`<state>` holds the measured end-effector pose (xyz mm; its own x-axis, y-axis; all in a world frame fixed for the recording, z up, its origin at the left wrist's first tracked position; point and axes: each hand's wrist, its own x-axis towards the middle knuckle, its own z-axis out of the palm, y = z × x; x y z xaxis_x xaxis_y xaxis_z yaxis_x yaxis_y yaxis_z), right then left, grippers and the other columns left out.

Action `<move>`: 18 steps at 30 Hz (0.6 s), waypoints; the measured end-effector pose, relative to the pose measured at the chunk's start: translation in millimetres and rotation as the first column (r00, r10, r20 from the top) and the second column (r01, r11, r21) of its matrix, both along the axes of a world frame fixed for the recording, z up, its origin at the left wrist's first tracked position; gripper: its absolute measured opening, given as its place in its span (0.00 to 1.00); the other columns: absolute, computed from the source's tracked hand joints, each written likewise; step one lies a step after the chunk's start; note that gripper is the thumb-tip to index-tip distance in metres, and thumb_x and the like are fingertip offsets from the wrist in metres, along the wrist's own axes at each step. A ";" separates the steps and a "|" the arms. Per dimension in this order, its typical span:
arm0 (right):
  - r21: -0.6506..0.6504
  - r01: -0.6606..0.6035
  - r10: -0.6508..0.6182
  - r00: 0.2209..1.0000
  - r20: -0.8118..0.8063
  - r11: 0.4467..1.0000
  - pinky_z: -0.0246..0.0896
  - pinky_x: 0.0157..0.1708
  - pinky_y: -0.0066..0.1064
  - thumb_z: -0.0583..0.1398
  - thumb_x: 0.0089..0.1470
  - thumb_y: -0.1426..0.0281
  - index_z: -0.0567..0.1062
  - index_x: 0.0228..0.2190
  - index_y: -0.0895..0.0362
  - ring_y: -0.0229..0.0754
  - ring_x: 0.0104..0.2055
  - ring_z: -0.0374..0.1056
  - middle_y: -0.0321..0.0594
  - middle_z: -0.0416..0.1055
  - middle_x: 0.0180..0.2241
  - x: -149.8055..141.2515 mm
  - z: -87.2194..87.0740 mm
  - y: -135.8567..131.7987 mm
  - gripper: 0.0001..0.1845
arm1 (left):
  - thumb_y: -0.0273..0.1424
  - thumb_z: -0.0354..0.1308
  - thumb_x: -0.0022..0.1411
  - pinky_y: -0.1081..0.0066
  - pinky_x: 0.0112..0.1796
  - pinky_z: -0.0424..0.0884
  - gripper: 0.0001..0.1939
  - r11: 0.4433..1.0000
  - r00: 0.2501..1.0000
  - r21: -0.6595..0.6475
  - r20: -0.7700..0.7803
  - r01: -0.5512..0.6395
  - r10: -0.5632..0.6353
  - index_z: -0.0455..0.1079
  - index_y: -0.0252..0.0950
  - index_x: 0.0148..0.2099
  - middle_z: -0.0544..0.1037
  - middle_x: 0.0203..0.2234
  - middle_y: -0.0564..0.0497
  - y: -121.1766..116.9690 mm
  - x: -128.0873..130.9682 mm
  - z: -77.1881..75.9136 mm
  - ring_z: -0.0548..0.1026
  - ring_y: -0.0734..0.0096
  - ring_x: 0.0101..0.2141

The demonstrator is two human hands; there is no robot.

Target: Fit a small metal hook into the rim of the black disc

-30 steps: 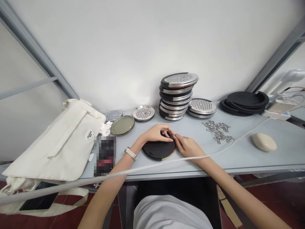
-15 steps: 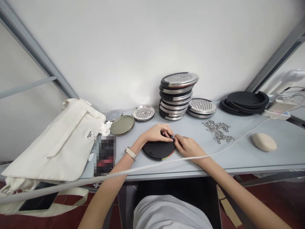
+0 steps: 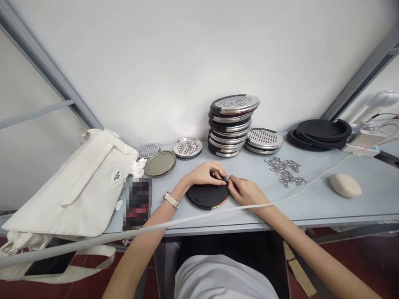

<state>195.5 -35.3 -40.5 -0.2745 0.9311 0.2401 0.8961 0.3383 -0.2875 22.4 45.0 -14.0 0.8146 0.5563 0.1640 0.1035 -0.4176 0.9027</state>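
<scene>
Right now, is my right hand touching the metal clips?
Apart: the head view shows bare grey table between the right hand and the metal clips.

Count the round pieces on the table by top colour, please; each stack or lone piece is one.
Silver-grey with holes: 4 (tall stack, low stack, middle-left piece, far-left piece)
Olive: 1 (olive piece)
Black: 2 (black stack, front disc)
Total: 7
</scene>
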 end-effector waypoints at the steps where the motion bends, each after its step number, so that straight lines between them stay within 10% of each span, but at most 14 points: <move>1: -0.002 0.002 -0.002 1.000 -0.012 1.000 0.45 0.24 0.26 0.43 0.57 0.65 0.64 0.27 0.55 0.35 0.22 0.62 0.38 0.69 0.22 -0.1 0.1 -0.2 0.15 | 0.30 0.62 0.46 0.74 0.36 0.69 0.14 1.000 1.000 0.004 -0.001 -0.002 0.002 0.71 0.29 0.38 0.70 0.37 0.44 0.2 0.0 -0.2 0.72 0.77 0.32; 18: -0.005 0.003 -0.003 0.997 -0.073 1.000 0.46 0.24 0.26 0.42 0.57 0.64 0.64 0.27 0.55 0.36 0.21 0.60 0.38 0.68 0.22 0.3 1.1 -1.5 0.15 | 0.29 0.62 0.46 0.73 0.36 0.69 0.14 1.000 1.000 0.004 -0.013 -0.002 0.002 0.71 0.29 0.37 0.71 0.36 0.44 -0.1 0.2 0.8 0.72 0.77 0.32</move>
<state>195.8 -36.8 -39.4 -0.2534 0.9332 0.2548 0.8736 0.3339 -0.3540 22.5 44.9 -13.2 0.8155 0.5574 0.1558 0.1158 -0.4210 0.8996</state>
